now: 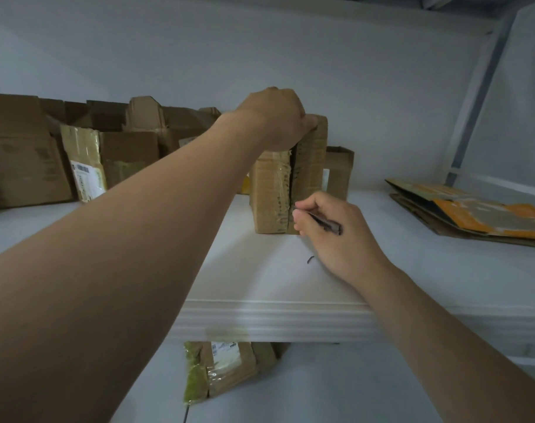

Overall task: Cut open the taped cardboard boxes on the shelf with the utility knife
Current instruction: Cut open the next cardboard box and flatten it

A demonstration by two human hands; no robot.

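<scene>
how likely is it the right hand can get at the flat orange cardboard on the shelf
Probably yes: the orange cardboard lies on the same shelf, right of the right hand, with only bare shelf between. But that hand holds the utility knife, so its fingers are busy.

Hands: two, a left hand [275, 117] and a right hand [330, 230].
Knife [325, 223]: one.
Shelves: two, an upper shelf [275, 319] and a lower shelf [321, 389].
Upright taped box [271, 193], mid-shelf: one.
Small open box [338, 166] behind it: one.
Left cluster of boxes [25, 160]: at least four. Flaps overlap, so the exact number is unclear.
Flattened cardboard [474, 218] at the right: one pile, at least two sheets.
Wrapped parcel [229, 367] on the lower level: one.
Dark scrap [309, 260] on the upper board: one.
</scene>
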